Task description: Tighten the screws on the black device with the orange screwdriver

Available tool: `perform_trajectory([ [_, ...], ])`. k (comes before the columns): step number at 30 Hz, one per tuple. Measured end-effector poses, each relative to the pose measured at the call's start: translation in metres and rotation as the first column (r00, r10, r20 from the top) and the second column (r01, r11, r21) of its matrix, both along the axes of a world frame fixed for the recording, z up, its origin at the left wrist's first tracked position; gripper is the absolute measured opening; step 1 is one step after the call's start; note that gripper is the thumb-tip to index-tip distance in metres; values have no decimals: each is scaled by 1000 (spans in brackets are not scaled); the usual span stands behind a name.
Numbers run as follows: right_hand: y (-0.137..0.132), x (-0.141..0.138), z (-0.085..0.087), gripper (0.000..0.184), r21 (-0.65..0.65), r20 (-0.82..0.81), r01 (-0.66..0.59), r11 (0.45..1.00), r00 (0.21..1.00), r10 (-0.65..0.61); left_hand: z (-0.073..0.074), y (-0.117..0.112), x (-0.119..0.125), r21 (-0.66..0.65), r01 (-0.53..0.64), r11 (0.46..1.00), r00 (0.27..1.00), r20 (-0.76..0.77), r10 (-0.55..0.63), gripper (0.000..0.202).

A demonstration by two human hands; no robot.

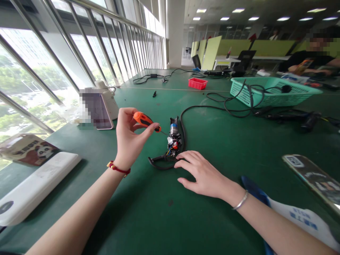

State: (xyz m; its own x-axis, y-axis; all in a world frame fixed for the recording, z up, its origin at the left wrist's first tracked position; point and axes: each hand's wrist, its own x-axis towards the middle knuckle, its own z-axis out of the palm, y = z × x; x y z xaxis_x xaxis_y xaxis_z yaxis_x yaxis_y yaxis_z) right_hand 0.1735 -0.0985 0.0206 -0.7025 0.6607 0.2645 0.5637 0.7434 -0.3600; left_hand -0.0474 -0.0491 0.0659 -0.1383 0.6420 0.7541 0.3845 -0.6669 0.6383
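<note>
My left hand [129, 136] is raised over the green table [148, 212] and pinches an orange-and-black screwdriver [145, 121]; its thin tip points right toward a small opened device [174, 140] with a blue motor, coloured wires and a black cord. My right hand [202, 173] lies flat on the table, fingers spread, with its fingertips touching the near end of that device. A red cord bracelet is on my left wrist and a silver bangle on the right.
A phone on a white stand [99, 108] is at the left, with a white box [34, 187] and a panda booklet [29, 148] nearer. A red bin [197, 83], a teal basket [273, 91] with cables, a phone [313, 179], and another person [310, 56] are to the right.
</note>
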Motion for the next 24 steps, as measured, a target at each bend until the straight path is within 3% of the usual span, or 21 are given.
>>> perform_trajectory([
  [3, 0, 1, -1, 28, -9, 4, -1, 1000, 1000, 1, 0, -1, 2, -10, -10, 1000, 1000, 11, 10, 41],
  [10, 0, 3, -1, 27, -14, 13, -6, 1000, 1000, 6, 1, 1, 2, -26, 183, 983, 980, -70, -184, 48],
  [17, 0, 2, -1, 27, -29, 26, 1, 1000, 1000, -1, 0, -3, 2, 21, -22, 1000, 996, -81, 24, 43],
  [22, 0, 3, -2, 25, -17, 25, 0, 1000, 1000, 1, -2, -2, 5, -12, 148, 989, 985, -91, -148, 47],
  [24, 0, 3, -2, 24, -14, 24, -2, 1000, 1000, 3, -2, -1, 4, -9, 158, 987, 984, -86, -158, 47],
])
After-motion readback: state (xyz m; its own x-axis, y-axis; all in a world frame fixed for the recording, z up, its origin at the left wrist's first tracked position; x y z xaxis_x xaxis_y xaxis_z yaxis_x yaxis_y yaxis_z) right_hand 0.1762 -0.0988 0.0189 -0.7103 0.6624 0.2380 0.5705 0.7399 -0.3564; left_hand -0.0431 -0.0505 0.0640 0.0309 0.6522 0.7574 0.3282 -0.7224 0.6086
